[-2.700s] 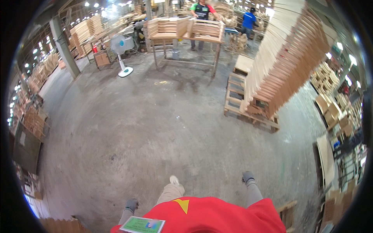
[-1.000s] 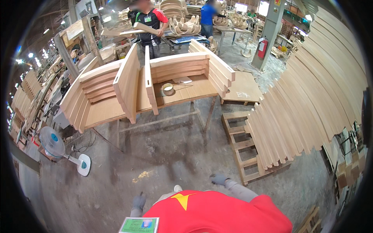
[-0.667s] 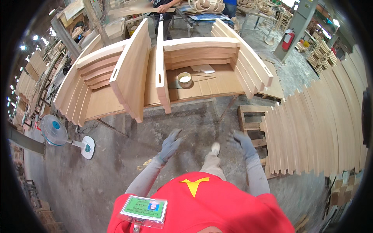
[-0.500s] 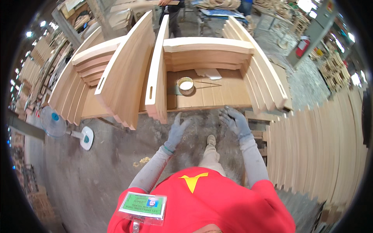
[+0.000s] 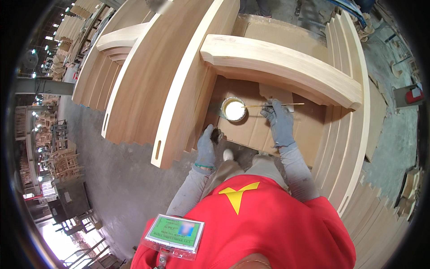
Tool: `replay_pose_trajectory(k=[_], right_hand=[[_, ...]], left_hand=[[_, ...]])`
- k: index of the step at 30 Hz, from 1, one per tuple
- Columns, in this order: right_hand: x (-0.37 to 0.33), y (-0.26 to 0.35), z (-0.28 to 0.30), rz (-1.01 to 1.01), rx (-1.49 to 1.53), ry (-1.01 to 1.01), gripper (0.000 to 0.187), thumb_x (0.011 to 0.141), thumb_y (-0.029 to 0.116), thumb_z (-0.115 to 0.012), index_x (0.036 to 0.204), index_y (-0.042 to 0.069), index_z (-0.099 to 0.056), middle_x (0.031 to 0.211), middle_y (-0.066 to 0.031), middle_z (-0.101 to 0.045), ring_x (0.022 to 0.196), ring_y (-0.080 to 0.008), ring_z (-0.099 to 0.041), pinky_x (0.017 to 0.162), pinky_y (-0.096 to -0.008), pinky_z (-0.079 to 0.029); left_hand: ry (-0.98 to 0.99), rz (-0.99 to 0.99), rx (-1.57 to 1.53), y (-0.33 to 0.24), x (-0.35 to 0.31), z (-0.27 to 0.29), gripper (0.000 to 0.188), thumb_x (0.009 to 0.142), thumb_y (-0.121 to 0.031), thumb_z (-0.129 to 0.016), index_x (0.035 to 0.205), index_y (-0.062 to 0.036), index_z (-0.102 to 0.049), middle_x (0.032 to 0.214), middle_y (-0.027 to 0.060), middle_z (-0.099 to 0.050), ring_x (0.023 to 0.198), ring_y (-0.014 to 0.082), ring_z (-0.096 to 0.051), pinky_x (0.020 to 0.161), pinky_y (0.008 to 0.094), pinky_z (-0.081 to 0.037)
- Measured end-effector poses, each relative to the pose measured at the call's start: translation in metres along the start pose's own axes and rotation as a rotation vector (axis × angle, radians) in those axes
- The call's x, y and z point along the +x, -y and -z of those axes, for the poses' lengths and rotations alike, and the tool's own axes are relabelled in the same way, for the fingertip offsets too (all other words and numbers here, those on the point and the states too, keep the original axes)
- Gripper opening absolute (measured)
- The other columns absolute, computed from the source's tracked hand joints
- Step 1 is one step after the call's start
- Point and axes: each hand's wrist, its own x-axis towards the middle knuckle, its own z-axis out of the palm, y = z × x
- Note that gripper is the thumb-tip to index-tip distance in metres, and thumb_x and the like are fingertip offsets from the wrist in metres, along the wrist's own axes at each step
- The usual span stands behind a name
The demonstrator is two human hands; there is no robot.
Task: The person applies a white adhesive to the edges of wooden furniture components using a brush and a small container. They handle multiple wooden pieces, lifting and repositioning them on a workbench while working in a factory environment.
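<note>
A round can [image 5: 234, 110] of white, glue-like stuff stands on a cardboard-covered surface [image 5: 255, 132] inside a wooden frame. From the can's rim a thin stick [image 5: 293, 104] reaches right, its left end over the can. My gloved right hand [image 5: 281, 123] has its fingertips pinched on this stick. Beside the near edge of the cardboard, my gloved left hand [image 5: 207, 148] has its fingers half curled and apart, with nothing seen in them. A curved wooden rail [image 5: 282, 67] spans the frame beyond the can, joined to a slotted wooden board [image 5: 186, 85] on the left.
Further wide boards [image 5: 148, 76] with stepped edges stand at left. Stacked boards [image 5: 345, 62] form the frame's right side, and more wood pieces [image 5: 371, 215] lie at lower right. A grey floor [image 5: 121, 179] extends at lower left.
I have come closer to the frame and the view has turned. My right hand has reached over the cardboard to the stick; my left hand has moved to the cardboard's near edge.
</note>
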Motion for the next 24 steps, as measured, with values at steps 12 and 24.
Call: replay_pose_trajectory(k=[12, 24], right_hand=[[-0.006, 0.004, 0.004, 0.248, -0.749, 0.109, 0.006, 0.082, 0.009, -0.059, 0.085, 0.004, -0.058, 0.077, -0.0024, -0.06, 0.066, -0.0078, -0.055, 0.057, -0.0204, -0.044], [-0.016, 0.027, 0.051, 0.173, -0.126, 0.032, 0.01, 0.083, 0.003, -0.055, 0.092, -0.001, -0.054, 0.086, -0.0136, -0.059, 0.077, -0.0198, -0.061, 0.07, -0.0305, -0.054]], left_hand=[[-0.05, -0.002, 0.158, -0.012, 0.018, -0.033, 0.028, 0.085, -0.034, -0.056, 0.101, -0.0107, -0.054, 0.097, 0.0029, -0.054, 0.083, 0.0159, -0.054, 0.071, 0.0323, -0.046], [0.482, 0.176, 0.087, -0.007, 0.061, -0.048, 0.038, 0.093, -0.03, -0.038, 0.12, -0.0053, -0.046, 0.11, 0.0122, -0.056, 0.094, 0.0194, -0.059, 0.072, 0.0347, -0.055]])
